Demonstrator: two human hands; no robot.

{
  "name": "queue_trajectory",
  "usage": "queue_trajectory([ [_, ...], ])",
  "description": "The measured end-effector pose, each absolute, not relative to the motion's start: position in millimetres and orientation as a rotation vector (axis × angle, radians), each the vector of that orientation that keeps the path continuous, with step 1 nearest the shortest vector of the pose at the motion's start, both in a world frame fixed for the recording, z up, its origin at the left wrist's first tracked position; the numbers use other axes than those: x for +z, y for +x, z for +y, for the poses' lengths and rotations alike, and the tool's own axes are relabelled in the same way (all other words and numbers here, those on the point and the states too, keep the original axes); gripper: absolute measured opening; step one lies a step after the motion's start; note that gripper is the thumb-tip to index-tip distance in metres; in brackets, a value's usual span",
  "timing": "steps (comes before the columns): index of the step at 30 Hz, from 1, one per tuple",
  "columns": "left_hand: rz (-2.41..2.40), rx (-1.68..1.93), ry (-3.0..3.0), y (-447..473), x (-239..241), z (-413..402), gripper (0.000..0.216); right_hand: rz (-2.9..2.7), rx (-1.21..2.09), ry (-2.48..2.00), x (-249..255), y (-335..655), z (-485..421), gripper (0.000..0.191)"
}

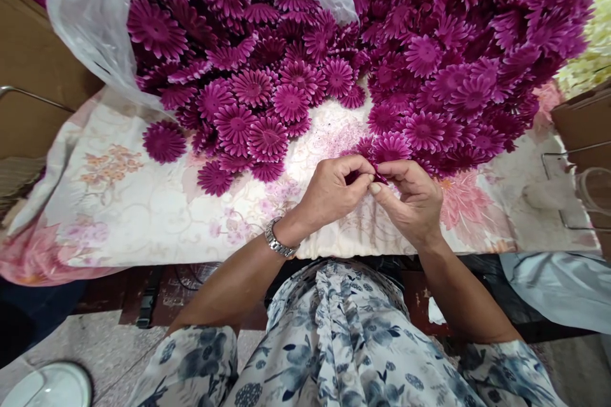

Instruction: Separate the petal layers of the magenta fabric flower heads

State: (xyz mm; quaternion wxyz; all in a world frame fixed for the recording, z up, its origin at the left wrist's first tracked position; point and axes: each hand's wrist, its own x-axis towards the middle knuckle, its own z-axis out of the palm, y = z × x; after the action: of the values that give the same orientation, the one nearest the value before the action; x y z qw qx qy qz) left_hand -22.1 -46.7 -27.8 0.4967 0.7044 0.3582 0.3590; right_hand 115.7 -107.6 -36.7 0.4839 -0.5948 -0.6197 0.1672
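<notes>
Two bare hands meet over the near-centre of the cloth-covered counter (143,222), just behind its front edge. The left hand (334,194), with a metal watch (278,241) at the wrist, and the right hand (413,203) touch at the fingertips. Each grip is closed to a pinch on one small magenta piece (380,177), which sits between the two thumbs and forefingers and is mostly hidden by them.

Just beyond the knuckles begins the right-hand heap of magenta flowers (453,51), which rises to the far edge of the view. Its nearest blooms almost touch the fingers. A second heap (252,89) spills forward from the open mouth of a clear plastic bag (90,32) at the left rear. One stray flower (165,141) lies apart at its left margin.

Open cloth lies to the left of the left hand, running along the front edge as far as the left corner. A narrower open strip lies to the right of the right hand. Brown cardboard boxes bound the counter at the left (28,76) and the right (582,121). Cream flowers (589,44) show at the far right, behind the magenta heap.
</notes>
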Motion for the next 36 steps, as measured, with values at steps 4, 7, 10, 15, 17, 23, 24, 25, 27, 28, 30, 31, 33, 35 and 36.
queue_trajectory([
  [4,0.831,0.927,1.840,-21.7,-29.3,-50.7,0.015,-1.372,0.531,-1.436,-37.7,116.0,-105.4,0.005],
  [7,0.797,0.956,1.879,-22.1,-29.3,-51.7,0.015,-1.224,0.647,-1.381,-42.1,120.5,-102.5,0.006],
  [10,0.802,0.929,1.847,-22.2,-28.3,-51.5,0.015,-1.083,0.736,-1.292,-46.2,124.1,-99.7,0.006],
  [15,0.820,0.932,1.780,-20.9,-26.7,-50.2,0.012,-1.061,0.696,-1.275,-47.8,120.8,-98.8,0.006],
  [17,0.813,0.945,1.749,-20.5,-26.1,-50.1,0.012,-1.090,0.667,-1.285,-48.0,118.4,-98.9,0.007],
  [23,0.799,0.952,1.698,-22.6,-26.2,-51.2,0.011,-1.017,0.576,-1.302,-50.7,125.0,-96.7,0.011],
  [24,0.786,0.943,1.684,-23.1,-26.6,-51.1,0.011,-0.996,0.558,-1.311,-51.2,127.8,-96.2,0.011],
  [25,0.770,0.928,1.669,-23.6,-26.8,-51.0,0.010,-0.992,0.543,-1.317,-51.7,130.6,-95.8,0.011],
  [27,0.745,0.891,1.635,-24.7,-26.8,-50.1,0.010,-1.017,0.498,-1.320,-52.5,136.3,-94.7,0.011],
  [28,0.739,0.878,1.613,-25.4,-26.5,-49.4,0.010,-1.022,0.468,-1.319,-52.7,139.4,-94.0,0.011],
  [30,0.744,0.882,1.547,-27.1,-25.4,-47.4,0.009,-0.990,0.432,-1.310,-52.1,146.5,-92.3,0.011],
  [31,0.747,0.891,1.500,-28.1,-24.8,-46.2,0.009,-0.955,0.429,-1.298,-51.2,150.9,-91.6,0.010],
  [33,0.747,0.893,1.406,-29.6,-24.2,-43.7,0.009,-0.882,0.405,-1.266,-47.8,160.7,-90.8,0.009],
  [35,0.760,0.891,1.342,-30.0,-24.5,-41.3,0.008,-0.859,0.351,-1.268,-42.7,170.4,-90.8,0.009],
  [36,0.777,0.903,1.331,-29.6,-24.9,-40.2,0.007,-0.876,0.306,-1.288,-39.7,174.5,-90.8,0.009],
])
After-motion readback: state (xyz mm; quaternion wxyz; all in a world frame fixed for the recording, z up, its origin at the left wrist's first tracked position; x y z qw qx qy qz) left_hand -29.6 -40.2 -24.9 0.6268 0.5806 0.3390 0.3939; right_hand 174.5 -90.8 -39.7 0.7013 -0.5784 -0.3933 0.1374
